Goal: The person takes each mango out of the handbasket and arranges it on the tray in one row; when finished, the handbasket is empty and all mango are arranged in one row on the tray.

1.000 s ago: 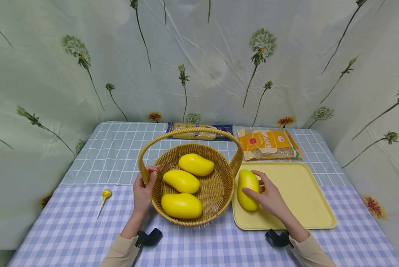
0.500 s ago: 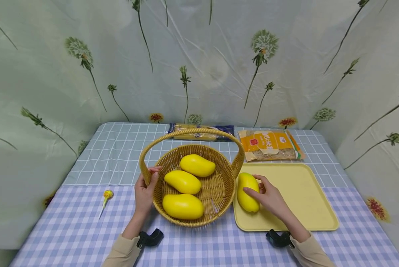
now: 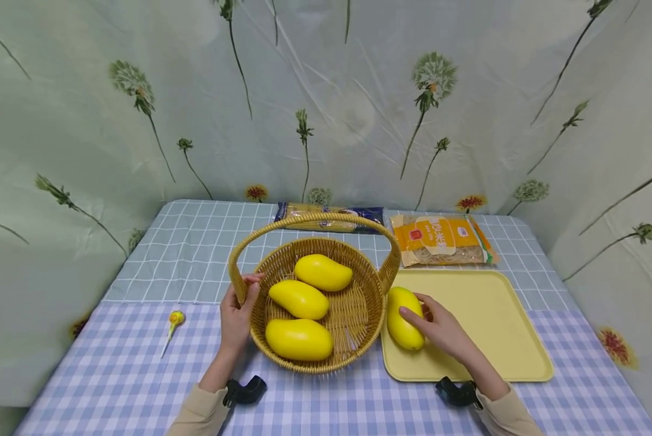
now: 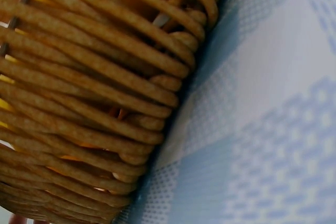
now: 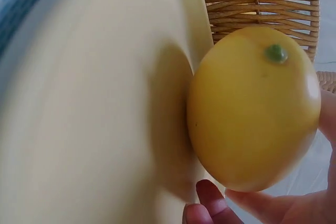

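Observation:
A round woven basket (image 3: 353, 312) with a tall arched handle holds three yellow mangoes, one at the back (image 3: 323, 272), one in the middle (image 3: 299, 299) and one at the front (image 3: 299, 340). My left hand (image 3: 236, 318) grips the basket's left side where the handle meets the rim. In the left wrist view the woven wall (image 4: 89, 87) fills the left half. My right hand (image 3: 440, 324) holds another mango (image 3: 405, 321) between thumb and fingers, over the left edge of the yellow tray (image 3: 473, 315). In the right wrist view this mango (image 5: 252, 114) lies close against the tray surface, its green tip showing.
A lollipop (image 3: 174, 324) lies on the checked cloth (image 3: 113, 357) to the left. Behind the basket is a blue-edged pack of noodles (image 3: 331, 218). An orange bag of dried noodles (image 3: 443, 240) lies behind the tray. A flowered curtain (image 3: 353, 91) stands along the back.
The mango in my right hand has moved slightly down and toward me over the tray. My left hand keeps its grip on the basket. The head view has shifted a little.

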`<state>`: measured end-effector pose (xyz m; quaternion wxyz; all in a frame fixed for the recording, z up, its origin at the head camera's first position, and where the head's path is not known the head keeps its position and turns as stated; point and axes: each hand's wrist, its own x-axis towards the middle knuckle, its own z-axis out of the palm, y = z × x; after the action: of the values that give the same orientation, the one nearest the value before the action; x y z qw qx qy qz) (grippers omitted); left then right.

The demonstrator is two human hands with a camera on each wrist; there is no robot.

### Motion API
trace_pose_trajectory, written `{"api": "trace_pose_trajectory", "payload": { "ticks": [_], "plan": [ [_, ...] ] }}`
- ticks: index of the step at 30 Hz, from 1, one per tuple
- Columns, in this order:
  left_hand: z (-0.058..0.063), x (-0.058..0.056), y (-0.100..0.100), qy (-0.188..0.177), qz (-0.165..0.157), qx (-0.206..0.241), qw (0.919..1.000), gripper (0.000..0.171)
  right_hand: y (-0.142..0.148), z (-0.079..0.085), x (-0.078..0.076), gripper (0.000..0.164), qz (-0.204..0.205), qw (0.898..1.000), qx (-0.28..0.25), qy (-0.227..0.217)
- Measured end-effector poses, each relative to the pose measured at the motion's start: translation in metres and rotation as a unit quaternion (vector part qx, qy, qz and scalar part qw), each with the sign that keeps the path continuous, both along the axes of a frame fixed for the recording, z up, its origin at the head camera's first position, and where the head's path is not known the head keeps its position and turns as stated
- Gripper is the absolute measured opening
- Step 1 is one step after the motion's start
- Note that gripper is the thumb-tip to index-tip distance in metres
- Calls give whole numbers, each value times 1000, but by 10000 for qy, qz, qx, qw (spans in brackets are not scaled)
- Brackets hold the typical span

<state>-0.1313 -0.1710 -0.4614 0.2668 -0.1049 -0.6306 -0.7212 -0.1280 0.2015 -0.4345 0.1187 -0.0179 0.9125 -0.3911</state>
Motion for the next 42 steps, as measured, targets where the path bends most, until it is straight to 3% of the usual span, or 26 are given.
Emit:
{"api": "trace_pose_trajectory", "payload": {
  "ticks": [8, 11, 14, 17, 20, 26, 35, 37, 42],
  "plan": [
    [1, 0, 0, 10, 9, -114, 9999, 15, 4, 2, 4, 67, 24, 9992, -120, 380],
    [0, 1, -1, 58, -18, -96, 9999, 15, 7, 2, 6, 63, -57, 9970, -130, 756],
    [0, 1, -1, 59, -20, -100, 9999, 15, 9, 2, 7, 54, -181, 9896, -181, 1413],
    [1, 1, -1, 44, -11, -87, 10000, 14, 9, 2, 9, 39, -260, 9729, -310, 2277],
    [1, 1, -1, 46, -30, -57, 10000, 14, 6, 6, 9, 27, -209, 9493, -523, 3093],
    [1, 1, 0, 95, -46, -62, 9999, 13, -9, 20, 13, 26, 481, 9100, -938, 4009],
    [1, 2, -1, 4, 81, -156, 9998, 16, -49, 42, 12, 21, 1747, 8778, -1297, 4268],
    [1, 2, -1, -49, 93, -190, 9998, 16, -59, 48, 10, 17, 1979, 8772, -1229, 4199],
    [1, 1, 0, -90, 89, -209, 9997, 16, -81, 61, 5, 15, 2433, 8897, -712, 3798]
  ]
}}
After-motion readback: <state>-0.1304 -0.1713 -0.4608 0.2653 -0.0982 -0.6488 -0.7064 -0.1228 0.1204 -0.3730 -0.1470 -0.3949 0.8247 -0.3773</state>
